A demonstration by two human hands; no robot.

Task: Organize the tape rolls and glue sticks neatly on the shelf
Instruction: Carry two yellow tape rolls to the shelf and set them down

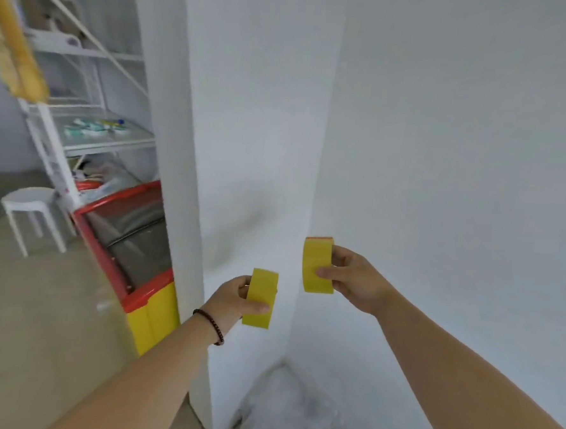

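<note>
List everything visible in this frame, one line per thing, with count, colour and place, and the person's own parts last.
tape rolls: 2, yellow, one in the left hand, one in the right, held apart in front of the white wall corner
shelf rack: 1, white, upper left, with small blurred items on one tier
chest cabinet: 1, red rim with yellow front, left of the white pillar
stool: 1, white, on the floor at far left
hanging yellow object: 1, top left, too blurred to identify
bead bracelet: 1, dark, on the left wrist
left hand: grips a roll
right hand: grips a roll
</note>
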